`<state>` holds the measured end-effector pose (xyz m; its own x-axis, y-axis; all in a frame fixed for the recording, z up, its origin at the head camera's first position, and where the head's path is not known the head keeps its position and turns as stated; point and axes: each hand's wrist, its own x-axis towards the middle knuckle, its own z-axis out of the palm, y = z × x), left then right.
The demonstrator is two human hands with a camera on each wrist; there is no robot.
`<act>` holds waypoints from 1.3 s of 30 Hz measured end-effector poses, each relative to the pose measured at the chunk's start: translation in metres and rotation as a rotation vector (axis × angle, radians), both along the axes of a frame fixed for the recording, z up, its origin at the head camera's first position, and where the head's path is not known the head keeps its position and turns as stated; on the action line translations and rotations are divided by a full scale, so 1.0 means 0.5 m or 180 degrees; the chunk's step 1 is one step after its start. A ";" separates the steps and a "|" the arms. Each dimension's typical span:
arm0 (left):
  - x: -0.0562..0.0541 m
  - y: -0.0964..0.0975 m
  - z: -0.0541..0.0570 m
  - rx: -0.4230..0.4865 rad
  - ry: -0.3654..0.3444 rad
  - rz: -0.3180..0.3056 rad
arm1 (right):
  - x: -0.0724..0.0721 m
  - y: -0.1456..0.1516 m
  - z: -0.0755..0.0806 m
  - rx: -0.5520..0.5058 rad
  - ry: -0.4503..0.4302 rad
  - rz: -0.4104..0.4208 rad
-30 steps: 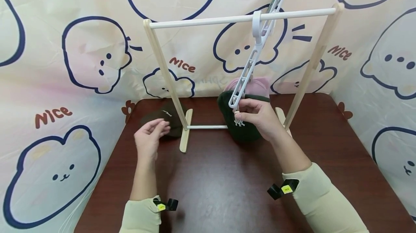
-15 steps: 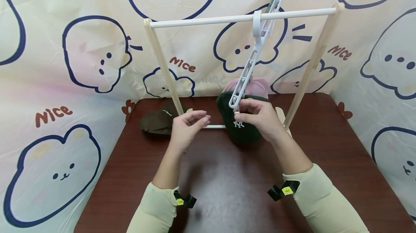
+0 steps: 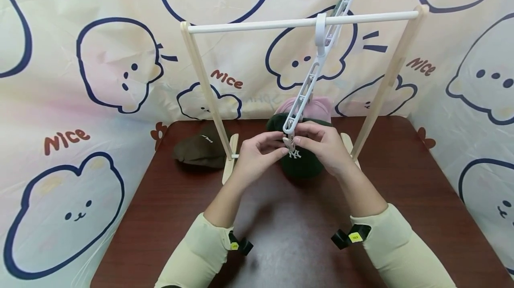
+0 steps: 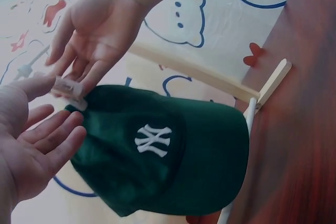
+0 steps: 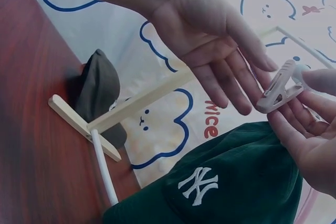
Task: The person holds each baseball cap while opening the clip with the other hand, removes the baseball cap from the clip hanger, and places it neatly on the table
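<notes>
Left hand (image 3: 260, 155): moved rightward to the clip (image 5: 275, 88), fingers loose, contact unclear to us. Right hand (image 3: 324, 146): pinching clip. Green cap (image 4: 176, 163): just beneath; we judge careless squeezing could drop it.

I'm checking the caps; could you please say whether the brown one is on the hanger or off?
Off: in the head view, the brown cap lies on the table, apart from the hanger.

Pale sleeves (image 3: 401, 243), black wrist cameras (image 3: 341, 239)
</notes>
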<state>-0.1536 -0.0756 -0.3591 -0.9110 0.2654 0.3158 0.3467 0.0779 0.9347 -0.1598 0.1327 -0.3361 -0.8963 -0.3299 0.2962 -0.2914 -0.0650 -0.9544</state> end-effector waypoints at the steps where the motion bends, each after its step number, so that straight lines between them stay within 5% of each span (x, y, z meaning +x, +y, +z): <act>1: 0.000 0.004 0.000 -0.0006 0.0017 0.0027 | 0.000 0.000 0.001 0.0022 0.0026 -0.0013; 12: 0.002 0.024 0.001 0.0039 0.0191 0.0227 | -0.003 0.001 0.003 0.0255 0.0272 -0.0197; 17: 0.005 0.024 0.004 0.0038 0.0197 0.0254 | -0.005 -0.002 0.002 0.0379 0.0614 -0.0871; 22: 0.006 0.022 0.004 0.0023 0.0177 0.0263 | -0.015 -0.005 0.004 0.0511 0.1343 -0.1580; 27: 0.008 0.021 0.004 0.0028 0.0179 0.0247 | -0.032 -0.005 0.001 0.0741 0.1821 -0.1881; 32: 0.009 0.023 0.005 0.0043 0.0241 0.0230 | -0.043 -0.005 0.004 0.1000 0.1823 -0.1908; 39: 0.010 0.028 0.005 0.0062 0.0264 0.0259 | -0.055 -0.012 0.017 0.1051 0.1355 -0.1696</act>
